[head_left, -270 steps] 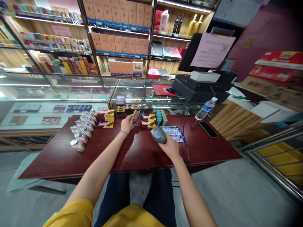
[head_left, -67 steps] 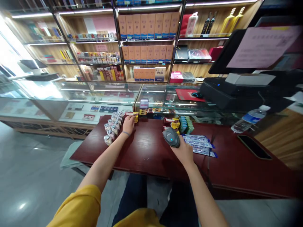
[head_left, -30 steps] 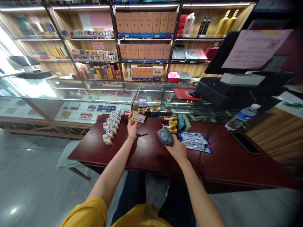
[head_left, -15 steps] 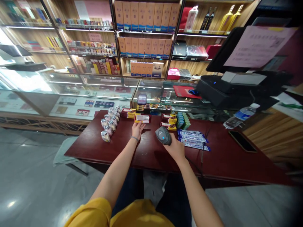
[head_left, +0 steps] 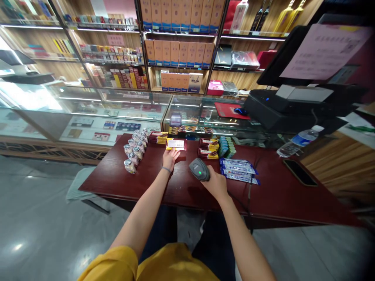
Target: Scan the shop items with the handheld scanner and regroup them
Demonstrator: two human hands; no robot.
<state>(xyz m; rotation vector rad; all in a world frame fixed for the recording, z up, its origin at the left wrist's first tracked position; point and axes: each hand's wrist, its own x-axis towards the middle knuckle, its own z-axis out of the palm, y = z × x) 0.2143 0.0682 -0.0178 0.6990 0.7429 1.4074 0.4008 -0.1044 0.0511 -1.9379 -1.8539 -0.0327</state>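
My left hand (head_left: 170, 158) grips the lower edge of a red and yellow chocolate packet (head_left: 176, 144), whose pale label side with a barcode faces up towards me. In my right hand (head_left: 216, 181) is a dark grey barcode scanner (head_left: 199, 169), its head pointed left towards the packet and a green light lit on top. Behind the packet, to its left, lies a stack of similar packets (head_left: 158, 137). More red and yellow packets (head_left: 208, 148) sit in two piles beyond the scanner. Blue-and-white long packets (head_left: 238, 170) lie just right of my right hand.
Several small jars (head_left: 134, 151) stand in rows on the left of the dark red table (head_left: 105, 173). Green packs (head_left: 227, 146) stand near the back. A water bottle (head_left: 300, 142) and a phone (head_left: 300, 172) lie at right, below a monitor (head_left: 285, 58). A glass counter (head_left: 123, 103) borders the back.
The scanner's light has turned from blue to green. The packet has tilted so its label side shows more fully, and the scanner has shifted slightly left.
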